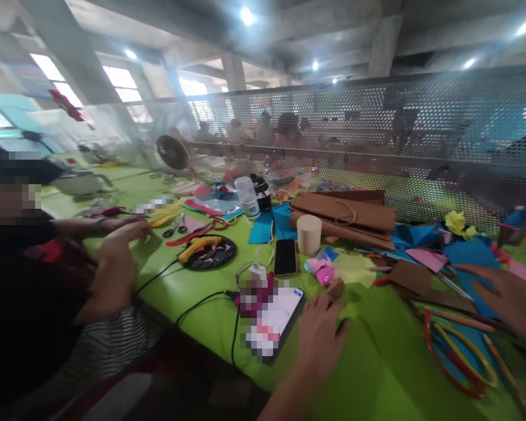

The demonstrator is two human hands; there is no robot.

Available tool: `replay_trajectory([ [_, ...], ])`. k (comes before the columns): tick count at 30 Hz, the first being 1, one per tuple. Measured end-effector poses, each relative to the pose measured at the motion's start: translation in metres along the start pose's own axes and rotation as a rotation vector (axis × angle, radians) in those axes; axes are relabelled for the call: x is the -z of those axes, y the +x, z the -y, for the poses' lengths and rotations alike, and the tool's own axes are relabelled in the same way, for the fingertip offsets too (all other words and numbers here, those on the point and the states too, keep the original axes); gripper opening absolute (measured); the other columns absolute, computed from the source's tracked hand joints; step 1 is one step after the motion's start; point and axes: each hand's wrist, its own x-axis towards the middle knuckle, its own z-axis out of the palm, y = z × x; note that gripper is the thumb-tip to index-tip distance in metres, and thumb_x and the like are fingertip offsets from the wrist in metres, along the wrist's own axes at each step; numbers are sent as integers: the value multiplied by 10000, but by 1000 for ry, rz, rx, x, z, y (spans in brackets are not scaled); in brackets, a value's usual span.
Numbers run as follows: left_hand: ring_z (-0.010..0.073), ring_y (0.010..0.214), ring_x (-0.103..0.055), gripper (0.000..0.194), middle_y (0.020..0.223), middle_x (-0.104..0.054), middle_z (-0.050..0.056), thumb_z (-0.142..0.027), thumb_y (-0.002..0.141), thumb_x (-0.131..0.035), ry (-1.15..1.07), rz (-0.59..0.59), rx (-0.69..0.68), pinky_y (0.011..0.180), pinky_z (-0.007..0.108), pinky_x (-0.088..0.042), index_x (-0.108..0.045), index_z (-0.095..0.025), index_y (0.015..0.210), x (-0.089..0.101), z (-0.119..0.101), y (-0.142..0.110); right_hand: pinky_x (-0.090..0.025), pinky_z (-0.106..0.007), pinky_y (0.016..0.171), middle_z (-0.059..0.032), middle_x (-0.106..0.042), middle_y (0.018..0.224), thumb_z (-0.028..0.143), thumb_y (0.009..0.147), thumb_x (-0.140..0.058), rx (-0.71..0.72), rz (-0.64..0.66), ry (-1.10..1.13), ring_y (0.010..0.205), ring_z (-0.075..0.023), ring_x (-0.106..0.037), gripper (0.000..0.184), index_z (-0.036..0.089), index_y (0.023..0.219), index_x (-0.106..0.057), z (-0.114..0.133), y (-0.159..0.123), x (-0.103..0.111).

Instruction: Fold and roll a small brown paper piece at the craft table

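My left hand (pixel 322 327) rests over the green table just right of a phone with a lit screen (pixel 276 321). Its fingers are apart and hold nothing that shows. Beyond the fingertips lies a small pink packet (pixel 323 270). At the right edge, my right hand (pixel 504 295) reaches across blue paper (pixel 471 263) with fingers stretched out; blur softens its outline. Below it are scissors with red and yellow handles (pixel 467 362) and a pencil (pixel 499 359). A brown paper piece (pixel 409 279) lies between my hands.
A dark phone (pixel 286 257), a charger (pixel 258 273), a cream roll (pixel 309 234) and brown paper rolls (pixel 342 216) lie ahead. Cables hang over the near edge. On the left sits another person, hands (pixel 123 240) near a black round tray (pixel 210 252). A perforated metal screen (pixel 355 128) stands behind.
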Motion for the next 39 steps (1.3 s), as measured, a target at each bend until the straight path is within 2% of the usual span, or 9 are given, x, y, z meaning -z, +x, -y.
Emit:
replay_trajectory([
  [3, 300, 1219, -614, 272, 1283, -694, 68, -246, 969, -625, -24, -73, -13, 1094, 523, -468, -702, -281, 1227, 4, 1, 5, -576, -479, 915, -83, -783, 1247, 525, 896, -479, 82, 134, 256, 1126, -353, -732, 446, 323, 1169, -768, 62, 22, -6],
  [7, 270, 1176, -628, 323, 1274, -704, 44, -239, 997, -581, 21, -125, -31, 1060, 481, -483, -658, -301, 1305, 16, 3, 17, -569, -420, 900, -94, -786, 1235, 444, 948, -493, 192, 236, 366, 1115, -315, -731, 413, 259, 1191, -771, 130, 47, -16],
  [11, 277, 1238, -613, 371, 1384, -672, 63, -233, 1062, -421, 152, -114, 4, 1054, 460, -475, -612, -266, 1379, 26, 8, 43, -562, -402, 921, -65, -796, 1225, 354, 916, -537, 226, 305, 421, 1100, -290, -738, 357, 260, 1150, -789, 163, 68, -41],
  [14, 275, 1324, -580, 425, 1470, -623, 97, -189, 1030, -450, 231, -71, 84, 1089, 429, -447, -551, -218, 1442, 28, 14, 74, -556, -381, 939, -37, -810, 1182, 299, 930, -555, 246, 379, 469, 1075, -264, -746, 308, 273, 1117, -799, 182, 81, -65],
  [18, 308, 1192, -662, 341, 1285, -717, 160, -269, 1034, -475, 274, -92, 231, 1009, 443, -478, -608, -160, 1328, 24, 22, 112, -549, -439, 982, -52, -790, 1159, 345, 975, -635, 260, 460, 520, 1072, -243, -726, 223, 239, 1121, -765, 208, 94, -93],
  [22, 332, 1157, -670, 268, 1170, -746, 166, -313, 979, -597, 280, -98, 276, 1020, 476, -455, -667, -142, 1173, 19, 28, 129, -575, -469, 956, -77, -710, 1241, 416, 988, -663, 259, 493, 563, 1081, -223, -693, 305, 192, 1193, -689, 220, 102, -115],
  [29, 315, 1238, -598, 223, 1231, -686, 138, -314, 950, -639, 216, -111, 258, 1039, 449, -437, -698, -185, 1121, 9, 37, 126, -590, -461, 932, -90, -663, 1326, 403, 992, -657, 237, 495, 672, 1103, -236, -678, 354, 209, 1288, -647, 219, 108, -140],
  [34, 252, 1219, -604, 194, 1260, -669, 74, -299, 961, -641, 120, -147, 231, 959, 359, -468, -694, -260, 1143, 13, 38, 125, -594, -464, 922, -89, -676, 1296, 395, 985, -670, 246, 492, 749, 1089, -234, -687, 362, 193, 1284, -645, 224, 109, -144],
  [39, 197, 1182, -627, 148, 1209, -707, 19, -336, 989, -632, 54, -197, 207, 921, 299, -456, -689, -286, 1116, 20, 36, 124, -600, -445, 892, -74, -698, 1229, 415, 987, -664, 259, 429, 714, 1036, -224, -699, 345, 179, 1239, -662, 227, 108, -136],
])
